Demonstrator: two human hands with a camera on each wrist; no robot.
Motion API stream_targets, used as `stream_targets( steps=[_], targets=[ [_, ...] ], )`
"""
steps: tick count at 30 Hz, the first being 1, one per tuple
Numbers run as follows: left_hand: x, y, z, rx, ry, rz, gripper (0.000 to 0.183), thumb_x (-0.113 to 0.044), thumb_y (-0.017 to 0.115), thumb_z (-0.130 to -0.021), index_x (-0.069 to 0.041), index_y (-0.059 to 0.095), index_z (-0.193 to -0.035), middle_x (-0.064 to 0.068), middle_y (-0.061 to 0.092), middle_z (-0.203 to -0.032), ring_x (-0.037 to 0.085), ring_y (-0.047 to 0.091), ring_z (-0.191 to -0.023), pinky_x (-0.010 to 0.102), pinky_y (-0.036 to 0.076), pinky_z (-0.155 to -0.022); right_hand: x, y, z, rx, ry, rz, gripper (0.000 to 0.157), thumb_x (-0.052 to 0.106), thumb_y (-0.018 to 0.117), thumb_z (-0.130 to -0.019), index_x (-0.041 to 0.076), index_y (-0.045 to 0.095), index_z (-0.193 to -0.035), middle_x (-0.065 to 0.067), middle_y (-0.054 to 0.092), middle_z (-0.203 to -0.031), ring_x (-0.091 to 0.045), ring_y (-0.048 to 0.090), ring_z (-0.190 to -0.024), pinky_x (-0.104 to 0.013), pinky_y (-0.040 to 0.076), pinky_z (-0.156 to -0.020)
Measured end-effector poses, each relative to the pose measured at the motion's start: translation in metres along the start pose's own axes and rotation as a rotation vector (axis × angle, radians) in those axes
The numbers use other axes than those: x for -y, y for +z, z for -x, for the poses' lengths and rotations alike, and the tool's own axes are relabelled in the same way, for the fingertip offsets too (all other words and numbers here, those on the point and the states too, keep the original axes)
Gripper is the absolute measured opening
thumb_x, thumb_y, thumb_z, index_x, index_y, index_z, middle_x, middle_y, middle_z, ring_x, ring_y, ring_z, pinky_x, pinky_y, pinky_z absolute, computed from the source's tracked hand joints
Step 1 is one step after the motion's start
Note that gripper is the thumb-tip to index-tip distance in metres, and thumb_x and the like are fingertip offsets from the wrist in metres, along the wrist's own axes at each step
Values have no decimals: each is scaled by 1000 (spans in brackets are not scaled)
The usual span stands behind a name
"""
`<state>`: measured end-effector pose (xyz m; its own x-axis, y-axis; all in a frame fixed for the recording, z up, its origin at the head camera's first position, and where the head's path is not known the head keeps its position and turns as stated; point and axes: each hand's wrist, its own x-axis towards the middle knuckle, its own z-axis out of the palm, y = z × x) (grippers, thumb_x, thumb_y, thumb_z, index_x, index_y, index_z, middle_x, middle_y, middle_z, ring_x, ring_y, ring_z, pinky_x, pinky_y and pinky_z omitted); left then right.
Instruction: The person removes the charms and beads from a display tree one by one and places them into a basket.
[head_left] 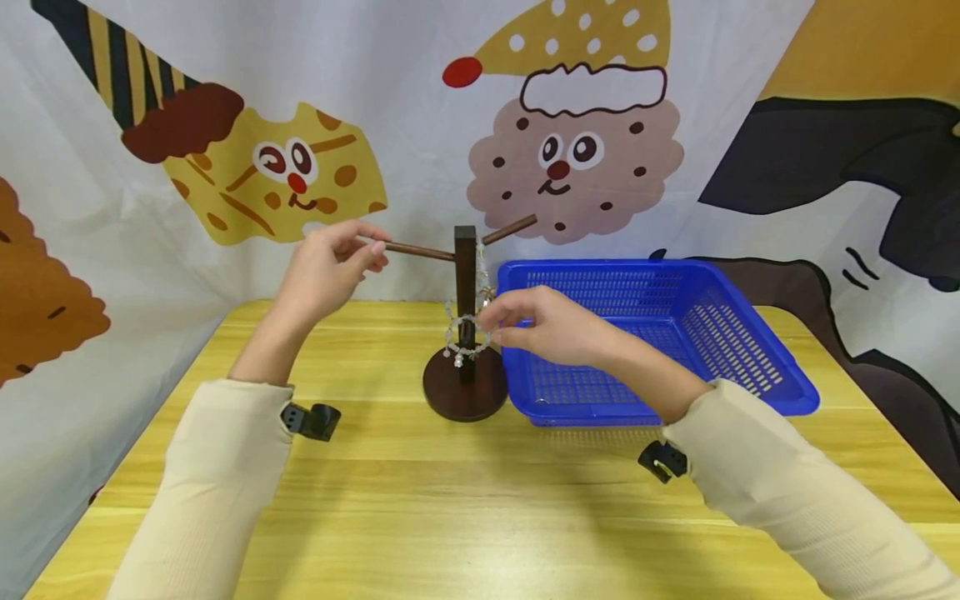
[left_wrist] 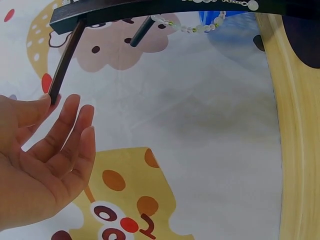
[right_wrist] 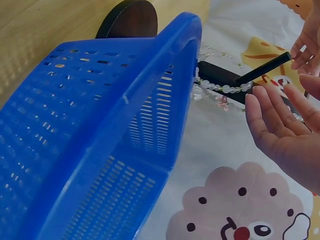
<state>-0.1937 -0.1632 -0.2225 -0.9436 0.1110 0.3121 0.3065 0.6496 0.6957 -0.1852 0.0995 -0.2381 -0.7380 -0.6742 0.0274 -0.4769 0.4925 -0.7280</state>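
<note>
Bracelet point(head_left: 465, 352) | right hand point(head_left: 547, 325) pinches it, lower | left hand point(head_left: 327, 262), higher, pinches peg point(head_left: 420, 251)

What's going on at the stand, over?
Left hand pinching a stick on the stand. Right hand holding a bracelet in front of it. Basket beside the stand, probably not blocking.

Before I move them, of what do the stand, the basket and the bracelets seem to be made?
Stand: probably wood, stained dark brown, with a smooth, satin look.
Basket: almost surely moulded plastic, blue and slightly shiny, with slotted walls and a rounded rim.
Bracelets: translucent, glossy beads; glass, crystal or plastic, I cannot tell which.
</note>
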Motion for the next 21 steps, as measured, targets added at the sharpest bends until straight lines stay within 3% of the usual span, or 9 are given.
stream_targets(
  steps=[10,21],
  targets=[
    [-1,0,0,0,-3,-2,25,-21,49,-95,-5,62,-109,16,66,-90,23,61,-81,36,47,-73,-14,5,-6,3,100,-17,30,5,56,-89,0,57,-119,-16,58,-114,-26,60,-89,-34,49,-72],
    [-1,0,0,5,-7,9,24,-21,49,-95,-4,61,-108,16,66,-90,23,60,-81,35,47,-72,-24,15,-13,-15,148,-47,36,3,56,-89,0,52,-124,-16,53,-122,-26,60,-84,-35,49,-72]
  ],
)
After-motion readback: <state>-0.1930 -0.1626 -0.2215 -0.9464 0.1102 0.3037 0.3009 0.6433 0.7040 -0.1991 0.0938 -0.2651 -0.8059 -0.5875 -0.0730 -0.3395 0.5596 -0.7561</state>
